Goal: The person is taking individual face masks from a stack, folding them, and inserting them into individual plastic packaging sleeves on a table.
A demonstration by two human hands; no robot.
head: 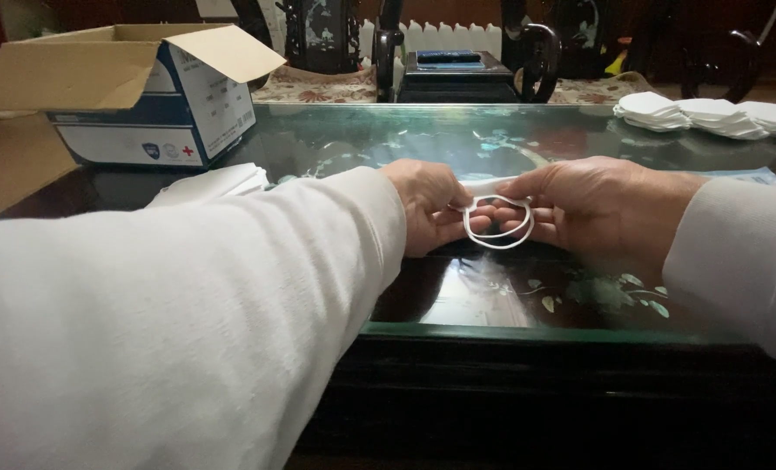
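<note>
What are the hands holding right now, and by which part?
Both the left hand and right hand pinch a white face mask by its elastic ear loops.

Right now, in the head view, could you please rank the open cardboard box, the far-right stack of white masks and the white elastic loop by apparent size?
1. Open cardboard box.
2. Stack of white masks, though farther from the camera.
3. White elastic loop, held between left hand and right hand.

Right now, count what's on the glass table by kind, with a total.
Cardboard box, open: 1
Piles of folded white masks: 2, far right and by the box
White mask with ear loops, held in both hands: 1
Total: 4
</note>
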